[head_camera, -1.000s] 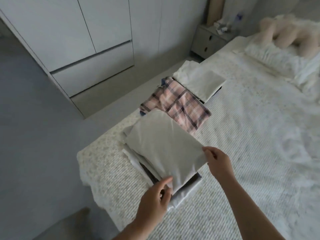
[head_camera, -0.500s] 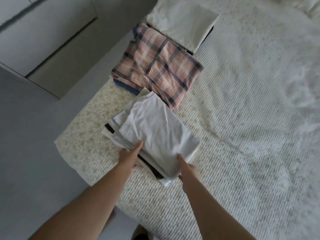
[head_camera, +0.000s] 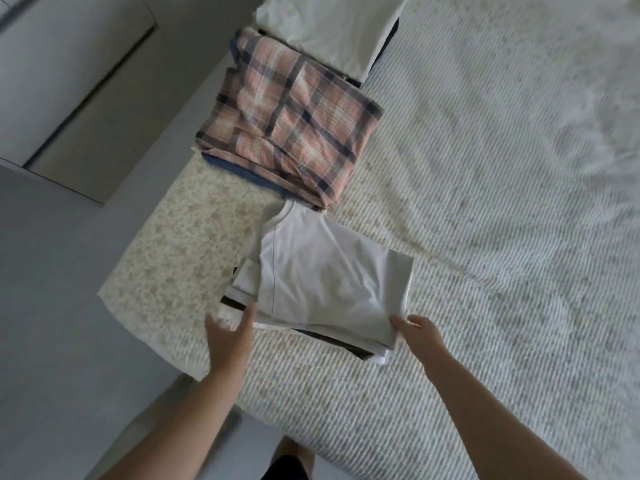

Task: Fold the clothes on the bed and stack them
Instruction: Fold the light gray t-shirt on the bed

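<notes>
the folded white cotton t-shirt [head_camera: 329, 275] tops a stack of folded clothes [head_camera: 242, 292] near the corner of the white ribbed bedspread [head_camera: 485, 237]. the right hand [head_camera: 420, 336] pinches the shirt's near right corner, while the left hand [head_camera: 230, 337], blurred, has straight fingers touching the stack's near left edge. beyond the fingertips lies a folded pink plaid garment [head_camera: 291, 133].

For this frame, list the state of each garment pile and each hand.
white top garment: folded, lying on the near stack
near stack: layered, edges uneven, on the bed
plaid garment: folded, lying on a dark blue item
far white pile: folded, over something dark
left hand: fingers straight, touching the near stack's edge
right hand: at the white top garment's corner; grip unclear
</notes>
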